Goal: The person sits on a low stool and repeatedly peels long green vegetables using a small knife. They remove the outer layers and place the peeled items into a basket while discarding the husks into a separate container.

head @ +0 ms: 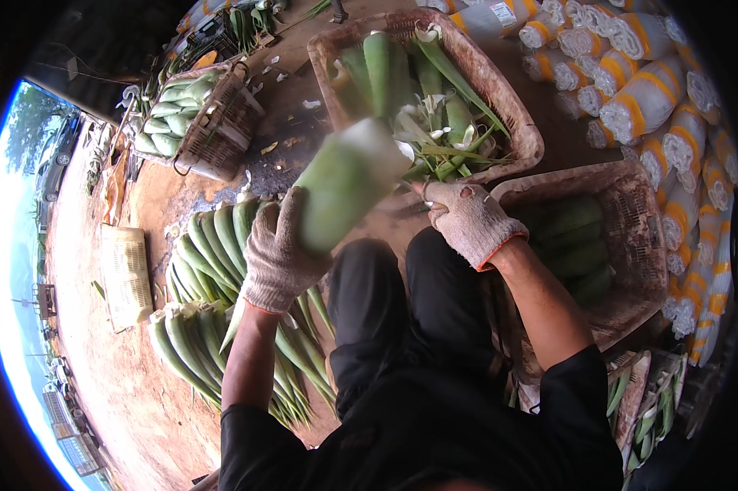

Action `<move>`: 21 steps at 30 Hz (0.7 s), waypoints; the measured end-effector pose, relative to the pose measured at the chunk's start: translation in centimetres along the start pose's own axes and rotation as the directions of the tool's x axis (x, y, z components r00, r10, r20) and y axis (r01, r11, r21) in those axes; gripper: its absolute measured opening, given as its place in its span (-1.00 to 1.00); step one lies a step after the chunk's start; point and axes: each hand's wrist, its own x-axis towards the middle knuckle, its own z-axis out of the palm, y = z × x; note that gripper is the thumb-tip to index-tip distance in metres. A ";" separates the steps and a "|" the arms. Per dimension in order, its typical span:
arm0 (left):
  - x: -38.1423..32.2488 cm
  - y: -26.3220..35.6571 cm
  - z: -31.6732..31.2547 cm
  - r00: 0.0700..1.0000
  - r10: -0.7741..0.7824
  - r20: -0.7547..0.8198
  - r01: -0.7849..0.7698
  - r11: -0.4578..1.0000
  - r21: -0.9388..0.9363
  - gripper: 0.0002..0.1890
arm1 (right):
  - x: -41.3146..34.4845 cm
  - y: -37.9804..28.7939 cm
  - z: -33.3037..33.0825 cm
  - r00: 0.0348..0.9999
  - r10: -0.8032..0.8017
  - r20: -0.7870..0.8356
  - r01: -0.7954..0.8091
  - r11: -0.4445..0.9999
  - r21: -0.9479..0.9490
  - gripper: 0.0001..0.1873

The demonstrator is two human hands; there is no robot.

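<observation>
A thick green aloe leaf section (338, 196) with a pale end is held up in my gloved left hand (289, 258). Motion blurs its upper part. My right hand (467, 215), in a worn knit glove with an orange cuff, is closed to the right of the leaf. It seems to grip a small hand tool, too blurred and covered to name exactly. Beyond both hands stands a dirty plastic crate (522, 116) holding aloe pieces and trimmings (448, 138). Below and left of my left hand, long whole aloe leaves (203, 245) lie in rows on the ground.
Right of my knees, another crate (636, 276) holds dark green leaf sections (565, 245). A filled crate (221, 129) stands far left, near an overturned pale crate (126, 276). Plastic-wrapped rolls with yellow bands (639, 92) are piled at the right. More leaf crates (630, 393) stand lower right.
</observation>
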 end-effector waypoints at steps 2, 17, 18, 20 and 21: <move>0.1 -0.2 0.5 0.998 -0.036 0.048 0.035 0.999 0.019 -0.12 | 0.5 0.4 -0.3 0.999 -0.029 0.041 0.030 0.999 -0.027 -0.65; 4.5 -2.3 1.3 0.943 -0.266 -0.203 0.243 0.961 -0.130 0.12 | -2.1 1.4 4.3 0.778 0.587 0.222 -0.606 0.610 0.510 -0.56; 4.6 -2.3 0.8 0.941 -0.298 -0.157 0.258 0.937 -0.236 0.14 | -2.3 0.5 3.3 0.778 0.621 0.090 -0.531 0.576 0.622 -0.54; 4.1 -2.1 -0.1 0.960 -0.273 -0.066 0.225 0.890 -0.397 0.13 | -2.5 0.0 2.5 0.780 0.605 -0.158 -0.272 0.557 0.785 -0.50; 3.8 -1.7 -0.4 0.967 -0.256 -0.018 0.215 0.849 -0.483 0.13 | -2.6 0.0 2.1 0.771 0.571 -0.280 -0.108 0.551 0.828 -0.48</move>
